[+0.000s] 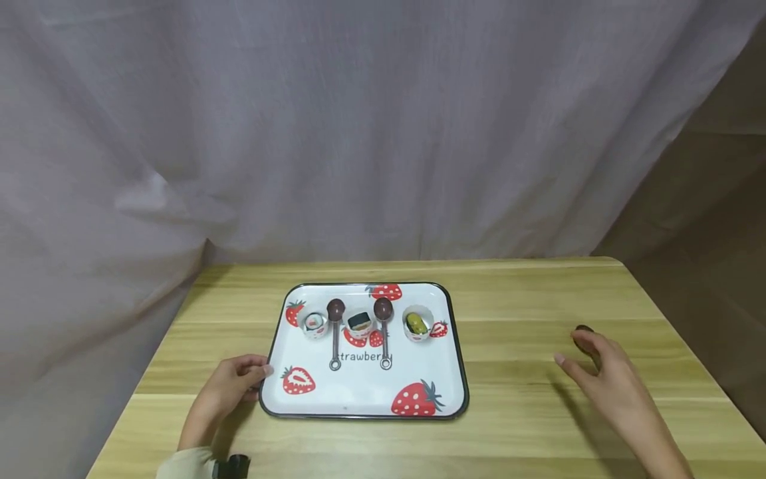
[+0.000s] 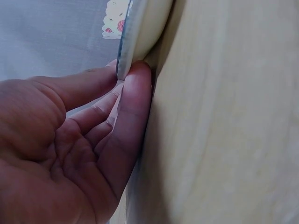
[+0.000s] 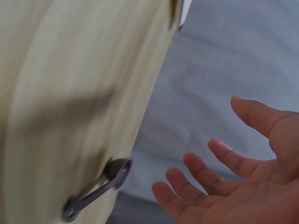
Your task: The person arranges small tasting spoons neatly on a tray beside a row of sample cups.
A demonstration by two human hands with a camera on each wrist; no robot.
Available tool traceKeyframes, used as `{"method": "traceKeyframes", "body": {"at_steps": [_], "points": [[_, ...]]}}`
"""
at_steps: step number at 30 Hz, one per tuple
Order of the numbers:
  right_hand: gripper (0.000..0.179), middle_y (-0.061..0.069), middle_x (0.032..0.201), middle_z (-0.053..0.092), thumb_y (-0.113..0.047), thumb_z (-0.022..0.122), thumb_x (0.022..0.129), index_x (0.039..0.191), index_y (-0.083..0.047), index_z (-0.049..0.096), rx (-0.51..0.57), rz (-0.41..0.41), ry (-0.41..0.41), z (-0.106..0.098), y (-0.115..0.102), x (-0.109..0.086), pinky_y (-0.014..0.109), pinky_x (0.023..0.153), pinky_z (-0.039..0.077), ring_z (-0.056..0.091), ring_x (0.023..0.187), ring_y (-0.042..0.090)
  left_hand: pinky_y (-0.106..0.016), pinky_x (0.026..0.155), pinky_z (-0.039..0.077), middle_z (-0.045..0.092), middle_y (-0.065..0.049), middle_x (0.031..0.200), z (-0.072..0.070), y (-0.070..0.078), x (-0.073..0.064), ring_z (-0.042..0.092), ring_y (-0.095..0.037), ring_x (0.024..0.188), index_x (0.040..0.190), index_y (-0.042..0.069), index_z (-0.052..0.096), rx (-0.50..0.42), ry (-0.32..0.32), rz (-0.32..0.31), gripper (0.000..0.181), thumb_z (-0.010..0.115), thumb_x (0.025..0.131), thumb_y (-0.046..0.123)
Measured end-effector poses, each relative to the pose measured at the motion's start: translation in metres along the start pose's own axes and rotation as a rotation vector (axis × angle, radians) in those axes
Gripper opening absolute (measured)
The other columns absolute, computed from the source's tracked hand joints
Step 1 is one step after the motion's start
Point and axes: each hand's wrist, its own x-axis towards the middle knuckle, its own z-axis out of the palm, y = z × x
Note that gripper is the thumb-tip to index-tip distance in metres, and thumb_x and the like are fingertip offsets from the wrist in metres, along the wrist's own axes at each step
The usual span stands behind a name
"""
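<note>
My left hand (image 1: 230,386) pinches the left rim of a white strawberry-print tray (image 1: 359,392), thumb above and fingers underneath, as the left wrist view shows. Two small scoops with round brown bowls, one left scoop (image 1: 336,332) and one right scoop (image 1: 385,332), lie on the tray. Between and beside them stand three paper cups: one with a sushi roll (image 1: 314,322), one with a dark-topped block (image 1: 359,322), one with a yellow-green piece (image 1: 415,324). Over the table at right hovers my right hand (image 1: 610,379), fingers spread, holding nothing. Below it lies another scoop (image 3: 96,193), partly hidden in the head view.
The wooden table (image 1: 514,412) carries everything and ends at a grey cloth (image 1: 419,133) along its back and left. A brown surface (image 1: 712,199) lies beyond the right edge. A dark band (image 1: 232,466) circles my left wrist.
</note>
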Motion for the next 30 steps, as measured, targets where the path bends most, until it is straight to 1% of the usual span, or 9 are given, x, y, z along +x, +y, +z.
{"method": "traceKeyframes", "body": {"at_steps": [7, 10, 15, 18, 21, 23, 26, 28, 30], "points": [[0.065, 0.045, 0.144, 0.046, -0.034, 0.064, 0.107, 0.147, 0.014, 0.044, -0.052, 0.006, -0.001, 0.004, 0.023, 0.010, 0.075, 0.093, 0.047, 0.047, 0.125, 0.066, -0.032, 0.070, 0.063, 0.072, -0.014, 0.106, -0.009, -0.003, -0.003, 0.067, -0.016, 0.085, 0.134, -0.014, 0.060, 0.022, 0.014, -0.010, 0.040, 0.066, 0.104, 0.012], [0.064, 0.046, 0.144, 0.045, -0.036, 0.060, 0.109, 0.147, 0.013, 0.045, -0.069, 0.043, -0.019, 0.004, 0.033, 0.015, 0.073, 0.088, 0.049, 0.049, 0.124, 0.066, -0.032, 0.070, 0.063, 0.072, -0.013, 0.106, -0.011, -0.003, -0.004, 0.067, -0.016, 0.085, 0.135, -0.014, 0.060, 0.023, 0.017, -0.010, 0.042, 0.067, 0.104, 0.013], [0.057, 0.046, 0.139, 0.050, -0.033, 0.053, 0.111, 0.145, 0.013, 0.045, -0.116, 0.115, -0.031, -0.006, 0.055, 0.018, 0.065, 0.078, 0.053, 0.057, 0.116, 0.062, -0.032, 0.069, 0.063, 0.073, -0.010, 0.100, -0.005, 0.000, -0.002, 0.067, -0.016, 0.082, 0.132, -0.014, 0.062, 0.015, 0.012, 0.001, 0.039, 0.068, 0.103, 0.012], [0.056, 0.043, 0.131, 0.056, -0.031, 0.052, 0.112, 0.141, 0.016, 0.045, -0.138, 0.135, -0.048, -0.013, 0.068, 0.018, 0.062, 0.077, 0.053, 0.059, 0.112, 0.060, -0.032, 0.068, 0.063, 0.072, -0.010, 0.099, -0.001, 0.000, -0.001, 0.067, -0.016, 0.082, 0.130, -0.014, 0.063, 0.007, 0.006, 0.010, 0.037, 0.067, 0.103, 0.010], [0.059, 0.042, 0.125, 0.059, -0.033, 0.049, 0.113, 0.139, 0.020, 0.045, -0.138, 0.141, -0.099, -0.019, 0.078, 0.022, 0.059, 0.078, 0.054, 0.060, 0.110, 0.059, -0.031, 0.068, 0.063, 0.072, -0.011, 0.100, -0.002, -0.001, -0.001, 0.067, -0.016, 0.082, 0.131, -0.014, 0.062, 0.009, 0.006, 0.011, 0.037, 0.067, 0.103, 0.010], [0.061, 0.041, 0.122, 0.060, -0.035, 0.047, 0.113, 0.139, 0.021, 0.045, -0.104, 0.150, -0.152, -0.021, 0.084, 0.027, 0.053, 0.078, 0.056, 0.063, 0.105, 0.053, -0.031, 0.068, 0.063, 0.072, -0.012, 0.102, -0.004, -0.002, -0.002, 0.066, -0.016, 0.082, 0.132, -0.014, 0.061, 0.016, 0.012, 0.003, 0.039, 0.067, 0.103, 0.011], [0.057, 0.034, 0.118, 0.065, -0.032, 0.045, 0.114, 0.137, 0.020, 0.049, -0.025, 0.177, -0.210, -0.025, 0.091, 0.034, 0.038, 0.076, 0.056, 0.066, 0.098, 0.033, -0.031, 0.068, 0.063, 0.072, -0.013, 0.105, -0.008, -0.004, -0.004, 0.067, -0.016, 0.084, 0.134, -0.015, 0.060, 0.016, 0.013, -0.003, 0.041, 0.066, 0.104, 0.012], [0.052, 0.025, 0.115, 0.068, -0.029, 0.046, 0.114, 0.133, 0.018, 0.054, 0.017, 0.199, -0.231, -0.027, 0.094, 0.038, 0.028, 0.072, 0.052, 0.062, 0.094, 0.018, -0.032, 0.069, 0.063, 0.072, -0.013, 0.106, -0.010, -0.005, -0.005, 0.067, -0.016, 0.084, 0.134, -0.015, 0.059, 0.012, 0.010, -0.006, 0.042, 0.066, 0.104, 0.013], [0.048, 0.018, 0.113, 0.070, -0.027, 0.046, 0.113, 0.131, 0.016, 0.057, 0.048, 0.226, -0.241, -0.028, 0.097, 0.041, 0.023, 0.071, 0.049, 0.059, 0.092, 0.010, -0.032, 0.069, 0.063, 0.072, -0.013, 0.106, -0.010, -0.005, -0.005, 0.067, -0.016, 0.085, 0.135, -0.015, 0.059, 0.009, 0.008, -0.008, 0.042, 0.066, 0.104, 0.013]]}}
